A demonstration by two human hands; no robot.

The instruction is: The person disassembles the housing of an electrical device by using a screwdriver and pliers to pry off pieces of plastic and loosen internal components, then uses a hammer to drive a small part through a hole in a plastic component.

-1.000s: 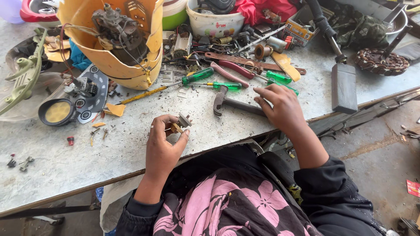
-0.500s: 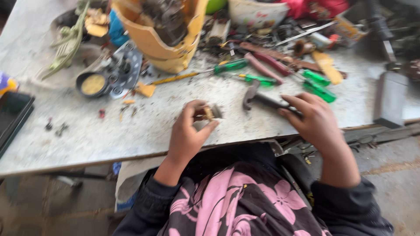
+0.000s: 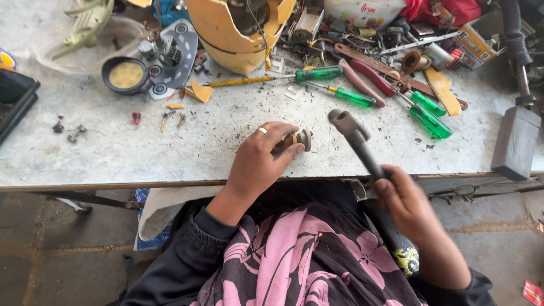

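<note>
My left hand (image 3: 258,161), with a ring on one finger, rests on the grey workbench (image 3: 113,153) and pinches a small round metal part (image 3: 299,139) against the bench top. My right hand (image 3: 405,201) grips the handle of a grey metal hammer (image 3: 354,139) near the bench's front edge. The hammer's head is raised a little to the right of the small part and points toward the far side.
Green-handled screwdrivers (image 3: 354,96), red-handled pliers (image 3: 368,76), a broken yellow plastic casing (image 3: 241,34), a dark round lid with yellow inside (image 3: 126,75) and loose screws (image 3: 71,131) litter the bench. A grey block on a rod (image 3: 514,141) stands at the right edge.
My right hand has picked the hammer up off the bench and drawn back toward me. My left hand still holds the small part, now pressed onto the bench.
</note>
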